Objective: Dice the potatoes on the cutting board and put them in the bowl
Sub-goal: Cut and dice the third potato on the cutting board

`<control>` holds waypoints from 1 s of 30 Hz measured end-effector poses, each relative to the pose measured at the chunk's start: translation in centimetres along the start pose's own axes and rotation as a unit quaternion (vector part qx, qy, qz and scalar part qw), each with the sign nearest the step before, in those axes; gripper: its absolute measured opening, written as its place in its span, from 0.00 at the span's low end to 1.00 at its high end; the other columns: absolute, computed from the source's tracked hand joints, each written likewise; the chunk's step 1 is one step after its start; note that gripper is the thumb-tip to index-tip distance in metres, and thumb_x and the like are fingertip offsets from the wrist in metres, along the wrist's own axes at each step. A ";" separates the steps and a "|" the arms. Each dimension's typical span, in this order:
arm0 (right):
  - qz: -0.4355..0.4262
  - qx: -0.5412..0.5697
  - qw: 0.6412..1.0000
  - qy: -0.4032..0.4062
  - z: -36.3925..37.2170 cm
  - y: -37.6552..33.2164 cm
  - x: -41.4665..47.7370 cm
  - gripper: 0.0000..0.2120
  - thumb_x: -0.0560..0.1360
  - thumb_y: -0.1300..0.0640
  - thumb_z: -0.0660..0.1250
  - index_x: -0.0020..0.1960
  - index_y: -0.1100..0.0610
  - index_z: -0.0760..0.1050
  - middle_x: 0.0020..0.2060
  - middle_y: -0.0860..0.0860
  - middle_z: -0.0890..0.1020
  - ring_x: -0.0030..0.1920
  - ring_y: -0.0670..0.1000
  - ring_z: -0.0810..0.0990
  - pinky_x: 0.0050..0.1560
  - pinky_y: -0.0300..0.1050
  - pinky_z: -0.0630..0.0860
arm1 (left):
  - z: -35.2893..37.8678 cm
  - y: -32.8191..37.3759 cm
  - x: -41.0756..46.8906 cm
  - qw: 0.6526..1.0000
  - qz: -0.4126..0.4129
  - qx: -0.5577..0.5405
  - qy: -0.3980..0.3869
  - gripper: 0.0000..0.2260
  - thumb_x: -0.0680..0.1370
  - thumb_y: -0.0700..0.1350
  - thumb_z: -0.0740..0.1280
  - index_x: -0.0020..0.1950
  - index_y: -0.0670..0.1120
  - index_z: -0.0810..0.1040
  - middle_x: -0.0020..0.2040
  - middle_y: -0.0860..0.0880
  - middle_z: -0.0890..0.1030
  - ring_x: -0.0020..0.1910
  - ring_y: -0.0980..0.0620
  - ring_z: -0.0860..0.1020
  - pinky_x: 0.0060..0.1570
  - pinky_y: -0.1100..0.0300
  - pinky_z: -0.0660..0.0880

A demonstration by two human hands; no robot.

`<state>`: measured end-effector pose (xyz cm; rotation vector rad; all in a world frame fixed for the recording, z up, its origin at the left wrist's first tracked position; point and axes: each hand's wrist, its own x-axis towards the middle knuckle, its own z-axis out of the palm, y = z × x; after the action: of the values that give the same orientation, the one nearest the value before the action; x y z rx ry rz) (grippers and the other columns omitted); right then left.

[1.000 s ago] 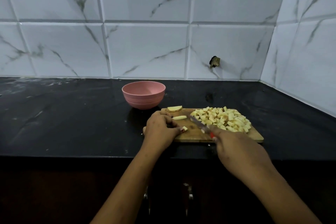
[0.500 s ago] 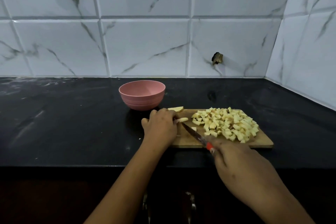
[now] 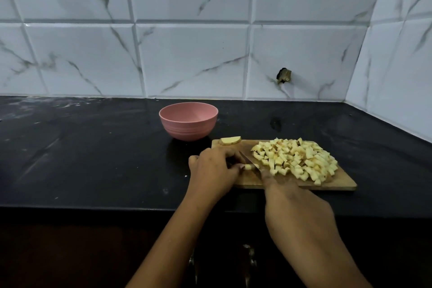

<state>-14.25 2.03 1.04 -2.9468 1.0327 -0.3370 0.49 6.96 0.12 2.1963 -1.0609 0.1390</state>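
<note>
Now that the knife (image 3: 249,161) has swung in, its blade crosses the potato strip (image 3: 247,166) at the cutting board's (image 3: 247,182) left end. Left hand (image 3: 215,168) pinches the strip; right hand (image 3: 297,213) grips the knife. Dicing resumes; bowl (image 3: 188,121) behind the board unfilled.

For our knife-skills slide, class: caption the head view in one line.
Left hand holds a potato strip, right hand cuts it with a knife beside the dice on the board; bowl behind.
</note>
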 end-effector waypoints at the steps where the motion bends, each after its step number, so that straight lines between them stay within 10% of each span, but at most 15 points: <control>1: -0.004 -0.008 1.000 0.002 0.1 -0.3 0.3 0.30 0.80 0.62 0.56 0.78 0.51 0.48 0.52 0.50 0.77 0.45 0.49 0.76 0.37 0.42 0.69 | 0.0 0.0 0.0 1.000 -0.002 -0.008 0.007 0.03 0.75 0.53 0.69 0.47 0.59 0.81 0.40 0.62 0.74 0.46 0.62 0.69 0.50 0.57 0.58; 6: -0.015 0.013 1.000 0.016 -0.4 -0.1 0.7 0.29 0.80 0.60 0.57 0.78 0.49 0.51 0.37 0.46 0.68 0.36 0.46 0.69 0.28 0.39 0.62 | -0.4 0.1 -0.5 0.998 -0.007 -0.050 0.032 0.05 0.72 0.50 0.72 0.43 0.58 0.76 0.39 0.60 0.80 0.44 0.63 0.74 0.48 0.58 0.59; 14: -0.026 -0.009 0.999 0.027 0.1 -1.0 0.7 0.29 0.80 0.63 0.55 0.78 0.51 0.50 0.51 0.50 0.78 0.45 0.51 0.76 0.34 0.42 0.66 | -0.2 -0.2 -0.6 0.995 -0.010 -0.092 0.040 0.06 0.71 0.44 0.70 0.42 0.55 0.76 0.34 0.60 0.81 0.46 0.62 0.78 0.49 0.58 0.61; 22: -0.047 0.037 0.998 0.015 -0.2 -0.4 -0.6 0.31 0.81 0.59 0.58 0.78 0.47 0.48 0.39 0.47 0.68 0.39 0.48 0.70 0.27 0.38 0.61 | 0.1 -0.2 -0.6 0.991 -0.022 -0.119 0.049 0.15 0.71 0.43 0.73 0.42 0.54 0.67 0.34 0.59 0.81 0.46 0.60 0.77 0.51 0.57 0.63; 30: -0.041 0.014 0.999 0.018 -0.7 -0.1 0.8 0.26 0.80 0.61 0.58 0.76 0.48 0.57 0.48 0.50 0.77 0.42 0.50 0.73 0.34 0.42 0.67 | -0.2 0.2 -0.6 0.994 -0.037 -0.079 0.071 0.20 0.71 0.47 0.75 0.50 0.50 0.64 0.38 0.56 0.82 0.50 0.56 0.75 0.48 0.57 0.59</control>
<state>-13.74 1.63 1.87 -2.9739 0.9037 -0.4049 0.01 7.35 0.19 2.0473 -0.8801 0.1700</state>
